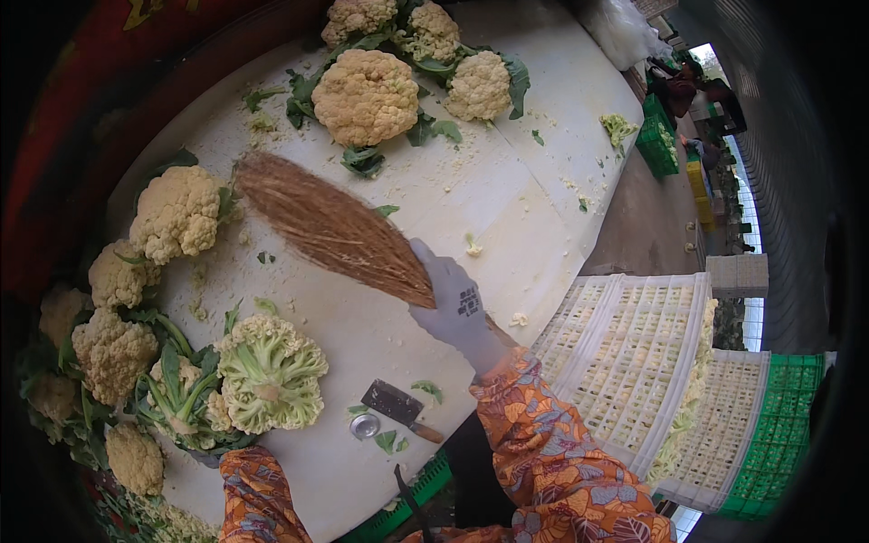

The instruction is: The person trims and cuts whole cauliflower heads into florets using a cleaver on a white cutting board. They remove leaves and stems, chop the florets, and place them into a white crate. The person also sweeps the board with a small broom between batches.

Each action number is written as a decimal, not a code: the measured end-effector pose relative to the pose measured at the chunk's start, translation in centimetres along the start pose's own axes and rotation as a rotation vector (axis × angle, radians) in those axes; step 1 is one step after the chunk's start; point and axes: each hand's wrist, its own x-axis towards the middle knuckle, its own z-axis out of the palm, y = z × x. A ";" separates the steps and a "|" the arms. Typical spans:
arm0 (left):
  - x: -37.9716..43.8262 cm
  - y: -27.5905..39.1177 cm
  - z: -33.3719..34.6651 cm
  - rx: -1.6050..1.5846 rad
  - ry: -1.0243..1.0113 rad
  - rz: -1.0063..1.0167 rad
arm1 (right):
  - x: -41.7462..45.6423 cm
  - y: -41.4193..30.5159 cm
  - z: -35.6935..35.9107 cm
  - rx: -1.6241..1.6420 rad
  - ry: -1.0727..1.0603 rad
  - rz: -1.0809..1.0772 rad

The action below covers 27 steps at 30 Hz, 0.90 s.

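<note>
My right hand [451,302], in a pale printed glove, grips a brown fibre hand broom [333,227] whose bristles reach across the white tabletop [366,346]. At the lower left my left hand [207,457] is mostly hidden by its sleeve and a leafy cauliflower [182,400]; whether it grips anything is unclear. Beside that head lies an upturned cauliflower [271,373]. A cleaver [394,402] with a wooden handle and a small round metal object [364,426] lie near the table's front edge. Crumbs and leaf scraps are scattered about.
More cauliflowers [366,97] are grouped at the top and along the left side [178,214]. White plastic crates [631,360] of florets stand to the right, with a green crate [774,434] beyond. People [679,85] are in the far background by another green crate [656,139].
</note>
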 end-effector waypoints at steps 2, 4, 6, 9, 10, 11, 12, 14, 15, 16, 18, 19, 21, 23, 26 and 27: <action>0.1 -0.3 -0.2 0.003 0.006 -0.002 | 0.2 6.9 -2.4 0.263 0.308 0.085; 0.9 0.4 0.0 0.000 0.006 0.039 | -0.6 14.5 -4.8 0.406 0.485 0.265; 0.6 0.0 -0.1 -0.002 0.005 0.033 | -1.3 22.0 -3.9 0.315 0.564 0.387; 0.7 -0.6 0.0 0.014 0.009 0.039 | 0.6 24.5 -3.6 -0.163 0.073 0.906; 0.9 -0.8 0.0 0.013 0.016 0.041 | 3.9 23.5 -3.8 -0.249 0.194 0.986; 0.7 -1.4 -0.2 0.026 0.017 0.037 | 7.4 23.7 -4.1 -0.425 0.378 0.662; 0.0 -2.0 -0.4 0.033 0.018 0.024 | 11.7 23.6 -4.2 -0.581 0.549 0.313; 0.5 -2.2 -0.3 0.031 0.022 0.036 | 21.5 20.5 -4.8 -0.301 0.599 0.193; 0.6 -2.3 -0.3 0.029 0.025 0.042 | 26.5 20.2 -4.4 -0.124 0.645 0.321; 1.2 -1.5 0.3 0.006 0.024 0.066 | 29.9 20.9 -4.7 0.051 0.702 0.463; 0.5 -2.6 0.1 0.019 0.036 0.033 | 35.8 15.3 -5.8 0.037 0.568 0.791; 0.1 -3.2 0.0 0.026 0.035 0.021 | 37.6 12.9 -5.5 0.025 0.483 0.960; 0.2 -3.3 -0.4 0.027 0.037 0.033 | 38.2 15.6 -4.2 0.037 0.543 0.859; 0.2 -3.7 -1.0 0.047 0.039 0.031 | 38.1 18.3 -3.3 0.073 0.604 0.781; 0.5 -2.6 -0.8 0.026 0.026 0.029 | 36.7 22.7 -4.4 0.197 0.771 0.697; 0.3 -2.6 -1.0 0.033 0.025 0.017 | 36.2 22.6 -4.5 0.300 0.711 0.709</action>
